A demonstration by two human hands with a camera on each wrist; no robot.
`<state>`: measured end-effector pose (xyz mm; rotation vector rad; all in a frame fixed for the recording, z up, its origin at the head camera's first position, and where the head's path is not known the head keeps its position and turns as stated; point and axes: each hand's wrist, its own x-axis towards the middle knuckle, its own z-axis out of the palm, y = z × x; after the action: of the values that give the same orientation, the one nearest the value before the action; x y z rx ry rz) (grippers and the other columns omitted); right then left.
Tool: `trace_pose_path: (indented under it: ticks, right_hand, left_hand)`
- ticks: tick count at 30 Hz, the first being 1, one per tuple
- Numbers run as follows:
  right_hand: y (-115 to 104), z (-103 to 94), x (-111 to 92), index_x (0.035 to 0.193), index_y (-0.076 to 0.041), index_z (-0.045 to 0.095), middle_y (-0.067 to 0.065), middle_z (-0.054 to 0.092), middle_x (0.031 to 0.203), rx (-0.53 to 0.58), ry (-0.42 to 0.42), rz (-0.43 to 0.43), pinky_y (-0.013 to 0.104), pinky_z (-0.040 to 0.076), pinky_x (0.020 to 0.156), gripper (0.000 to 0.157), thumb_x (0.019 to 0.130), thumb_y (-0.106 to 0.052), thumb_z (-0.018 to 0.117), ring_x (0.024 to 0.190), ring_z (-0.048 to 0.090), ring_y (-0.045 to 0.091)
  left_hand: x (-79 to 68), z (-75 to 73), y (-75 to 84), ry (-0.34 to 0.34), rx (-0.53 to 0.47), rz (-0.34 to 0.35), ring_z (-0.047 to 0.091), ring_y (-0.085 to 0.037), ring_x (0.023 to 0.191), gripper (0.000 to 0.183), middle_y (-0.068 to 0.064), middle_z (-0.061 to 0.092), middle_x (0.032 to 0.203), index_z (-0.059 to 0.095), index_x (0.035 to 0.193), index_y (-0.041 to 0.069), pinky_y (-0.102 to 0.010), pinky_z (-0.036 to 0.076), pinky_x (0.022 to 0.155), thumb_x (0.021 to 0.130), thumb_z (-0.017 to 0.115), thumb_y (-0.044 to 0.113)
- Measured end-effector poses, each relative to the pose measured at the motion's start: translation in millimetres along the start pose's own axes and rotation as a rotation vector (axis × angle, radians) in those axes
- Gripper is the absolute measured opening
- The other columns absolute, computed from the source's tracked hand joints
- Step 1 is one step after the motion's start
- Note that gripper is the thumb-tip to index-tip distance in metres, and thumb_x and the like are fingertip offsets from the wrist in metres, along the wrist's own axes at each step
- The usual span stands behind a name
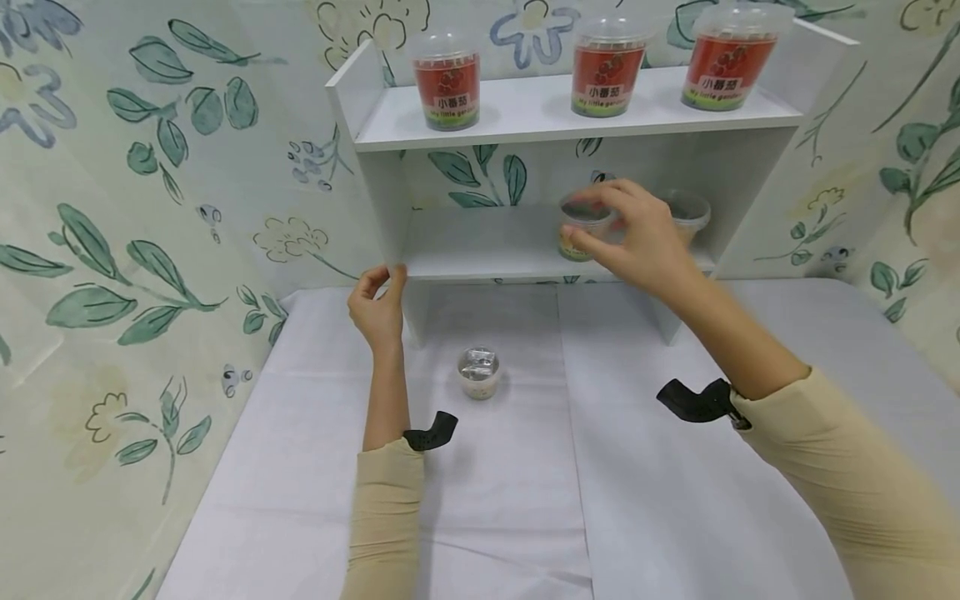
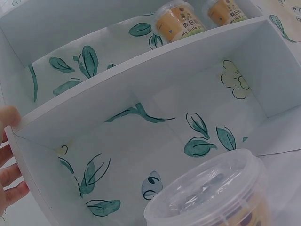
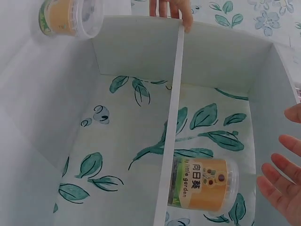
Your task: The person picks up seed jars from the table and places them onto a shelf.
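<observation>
My left hand (image 1: 378, 308) grips the left end of the white shelf unit (image 1: 480, 273) at the corner of its middle board, fingers along the outer side panel in the left wrist view. At the middle tier my right hand (image 1: 637, 229) reaches around a clear plastic cup (image 1: 576, 247), thumb and fingers spread. The right wrist view shows this cup's orange label (image 3: 207, 183) and a gap between it and the fingers (image 3: 282, 160). A second cup (image 1: 692, 208) stands further right, partly behind the hand. On the table, a lidded cup (image 1: 478, 385) holds a silvery packet.
Three lidded cups with red labels stand on the top board: a left one (image 1: 448, 87), a middle one (image 1: 607, 75) and a right one (image 1: 727, 67). A white cloth (image 1: 510, 500) covers the table. Leaf-patterned covering (image 1: 150, 275) hangs behind and at both sides.
</observation>
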<state>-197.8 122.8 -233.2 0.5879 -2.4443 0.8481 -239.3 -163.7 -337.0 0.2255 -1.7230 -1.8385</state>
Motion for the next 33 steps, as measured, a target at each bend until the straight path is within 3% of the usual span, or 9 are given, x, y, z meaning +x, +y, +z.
trace_pose_path:
  ticks: [4, 9, 19, 33]
  right_hand:
    - [0, 9.6, -11, 0.111, -0.005, 0.063, 0.009, 0.060, 0.112, 0.013, -0.009, -0.043, 0.041, 0.048, 0.075, 0.031, 0.084, -0.020, 0.068, 0.100, 0.055, 0.025]
    - [4, 22.2, -27, 0.111, -0.008, 0.063, 0.007, 0.059, 0.112, 0.006, -0.093, -0.045, 0.039, 0.049, 0.073, 0.030, 0.084, -0.020, 0.068, 0.097, 0.056, 0.025]
    - [17, 41.7, -53, 0.115, -0.013, 0.061, 0.006, 0.058, 0.114, -0.021, -0.283, 0.053, 0.039, 0.050, 0.077, 0.033, 0.087, -0.030, 0.064, 0.097, 0.055, 0.022]
    - [16, 72.2, -63, 0.116, -0.013, 0.061, 0.004, 0.058, 0.114, 0.018, -0.327, 0.017, 0.039, 0.051, 0.076, 0.038, 0.084, -0.034, 0.067, 0.099, 0.056, 0.022]
  left_hand:
    - [7.9, 0.4, -14.8, 0.000, -0.010, -0.005, 0.062, -0.003, 0.072, 0.022, -0.012, 0.069, 0.094, 0.067, 0.090, -0.006, -0.020, 0.052, 0.068, 0.079, 0.071, 0.013]
    - [15.2, 2.0, -31.1, 0.004, -0.020, -0.001, 0.063, -0.006, 0.075, 0.025, -0.011, 0.069, 0.095, 0.068, 0.090, -0.002, -0.021, 0.053, 0.070, 0.077, 0.074, 0.019]
    - [14.3, 4.1, -33.0, 0.011, -0.027, 0.022, 0.065, -0.012, 0.080, 0.023, -0.007, 0.070, 0.091, 0.069, 0.086, 0.003, -0.024, 0.054, 0.071, 0.076, 0.076, 0.022]
    - [16.2, 1.5, -30.6, 0.001, -0.025, 0.002, 0.064, -0.009, 0.079, 0.027, -0.012, 0.069, 0.096, 0.068, 0.090, -0.001, -0.022, 0.053, 0.071, 0.076, 0.075, 0.021]
